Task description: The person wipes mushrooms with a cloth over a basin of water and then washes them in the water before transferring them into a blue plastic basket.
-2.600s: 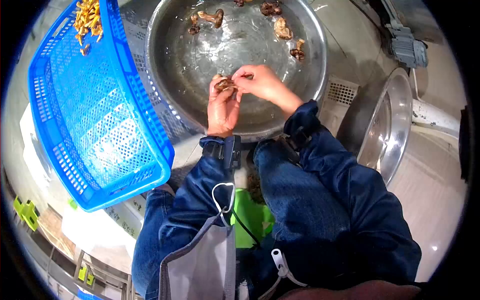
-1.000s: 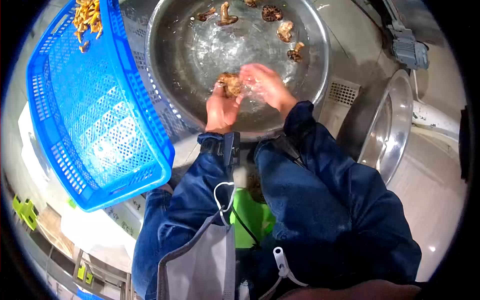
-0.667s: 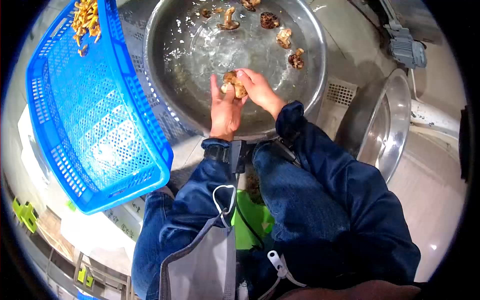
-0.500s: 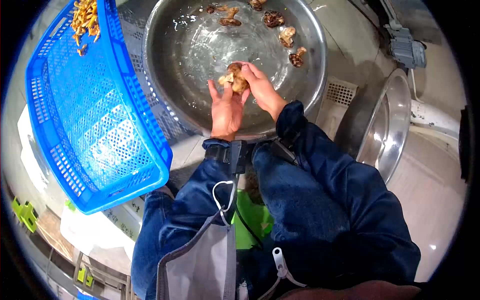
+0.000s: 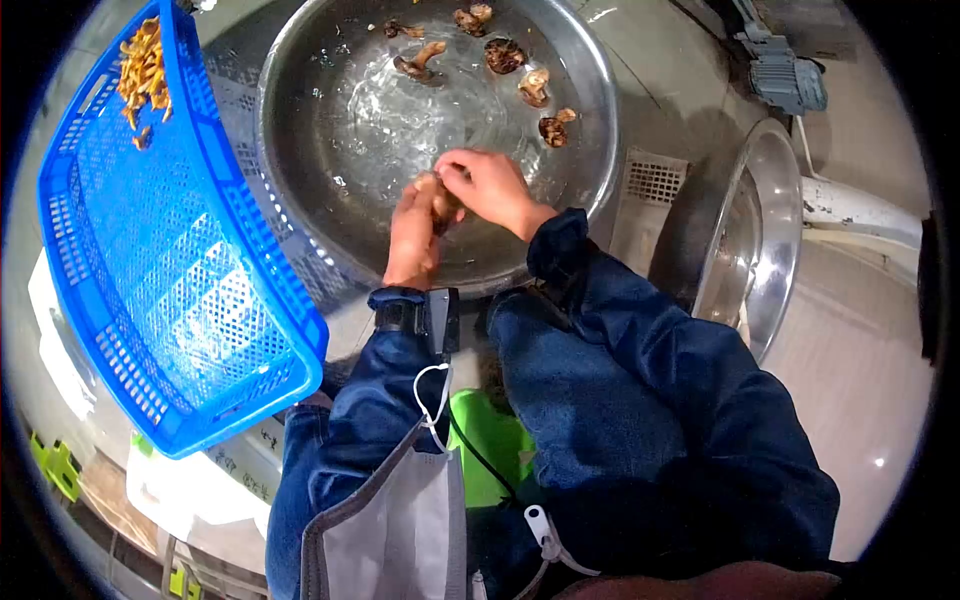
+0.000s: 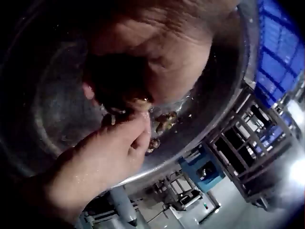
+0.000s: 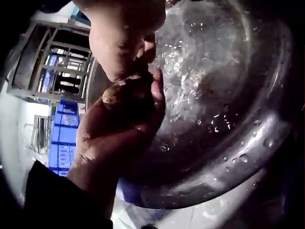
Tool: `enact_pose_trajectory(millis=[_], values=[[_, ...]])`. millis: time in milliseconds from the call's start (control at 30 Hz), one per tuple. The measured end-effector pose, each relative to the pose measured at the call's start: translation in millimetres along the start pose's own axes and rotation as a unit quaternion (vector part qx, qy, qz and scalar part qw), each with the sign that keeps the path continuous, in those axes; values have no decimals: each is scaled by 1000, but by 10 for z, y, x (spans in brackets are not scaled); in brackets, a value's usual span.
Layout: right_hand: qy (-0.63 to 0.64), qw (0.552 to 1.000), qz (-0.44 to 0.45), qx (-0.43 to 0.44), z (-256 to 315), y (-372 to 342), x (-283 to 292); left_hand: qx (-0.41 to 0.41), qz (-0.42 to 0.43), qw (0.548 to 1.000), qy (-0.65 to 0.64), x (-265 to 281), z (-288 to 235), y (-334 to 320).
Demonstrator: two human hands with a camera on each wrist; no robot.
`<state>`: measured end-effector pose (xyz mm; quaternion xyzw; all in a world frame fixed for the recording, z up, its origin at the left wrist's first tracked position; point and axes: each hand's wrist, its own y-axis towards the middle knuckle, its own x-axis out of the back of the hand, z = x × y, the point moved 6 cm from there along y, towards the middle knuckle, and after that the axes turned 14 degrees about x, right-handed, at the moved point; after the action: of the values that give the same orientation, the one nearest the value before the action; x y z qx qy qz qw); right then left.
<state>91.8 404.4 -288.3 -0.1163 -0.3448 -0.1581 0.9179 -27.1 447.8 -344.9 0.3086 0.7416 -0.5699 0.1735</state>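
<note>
In the head view, a brown mushroom [image 5: 442, 203] is held over the near part of a wide metal basin [image 5: 360, 130] of water. My left hand [image 5: 412, 240] grips it from the left, fingers wrapped about it. The curled fingers of my right hand [image 5: 492, 190] pinch at its upper end. Both hands cover much of it. The right wrist view shows the mushroom [image 7: 109, 98] in shadow, cupped in the left palm. Several other mushrooms lie in the water toward the far side, among them a dark-capped one [image 5: 505, 56] and a pale one [image 5: 535, 88].
A blue perforated basket [image 5: 170, 270] stands left of the basin, with small yellow-orange pieces [image 5: 145, 75] at its far end. To the right, a second metal basin [image 5: 785, 240] leans on its side, near a floor grate [image 5: 655, 178] and a grey motor [image 5: 790, 82].
The mushroom was dipped and splashed, then lifted and turned between both hands. My right hand has moved over its top, and my left hand has rotated. The loose mushrooms have drifted.
</note>
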Motion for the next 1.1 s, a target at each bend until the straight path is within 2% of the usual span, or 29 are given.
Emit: enact_pose_trajectory(millis=[33,67,100,133,167,200,233,267,300,333,367,400,433,467,500,533,600,733,833,867,967,1000,1100], values=[[40,997,-34,-49,-145,17,-3,15,-29,999,23,-48,0,-26],[49,994,-80,-61,-286,-9,101,29,-60,997,46,-54,-9,-53],[-5,983,-170,-65,-533,-50,254,25,-76,995,62,57,7,-4],[-127,961,-246,24,-630,-79,522,21,-90,993,76,262,67,122],[-177,932,-316,2,-795,-195,707,19,-103,990,90,467,142,260],[-163,931,-304,-121,-1082,-284,792,-47,-157,973,165,648,119,363],[-198,931,-278,-131,-1295,-331,761,-111,-187,928,302,636,107,403],[-189,941,-238,-146,-1460,-374,631,-173,-212,859,432,580,91,416],[-178,951,-198,-159,-1563,-374,525,-232,-233,768,550,451,39,369],[-108,971,-142,-161,-1691,-338,425,-187,-197,793,546,407,99,386],[-60,974,-112,-187,-1631,-296,305,-126,-179,842,493,371,97,382],[110,968,-132,-181,-1606,-280,112,-61,-159,883,438,355,124,383],[277,934,-148,-170,-1557,-269,-80,4,-138,915,379,339,180,376],[382,895,-107,-203,-1344,-254,-168,32,-82,969,232,322,254,385],[481,843,-65,-232,-1003,-229,-181,19,-60,974,217,300,249,353],[527,823,-47,-209,-729,-210,-178,7,-38,978,203,259,218,295],[511,843,-21,-166,-600,-141,-256,-3,27,984,176,145,137,197],[431,898,39,-85,-277,-45,-117,-42,62,996,46,-29,54,95],[299,953,57,2,-267,14,-108,-47,29,998,32,-11,29,138],[259,964,46,-25,-203,17,-72,-49,30,998,36,-2,32,145],[160,985,54,-24,-191,77,-20,-36,28,998,35,13,139,120],[141,989,48,-2,-136,91,26,-24,56,997,38,30,153,136],[12,998,59,-20,7,55,64,-25,8,997,67,47,135,100]])
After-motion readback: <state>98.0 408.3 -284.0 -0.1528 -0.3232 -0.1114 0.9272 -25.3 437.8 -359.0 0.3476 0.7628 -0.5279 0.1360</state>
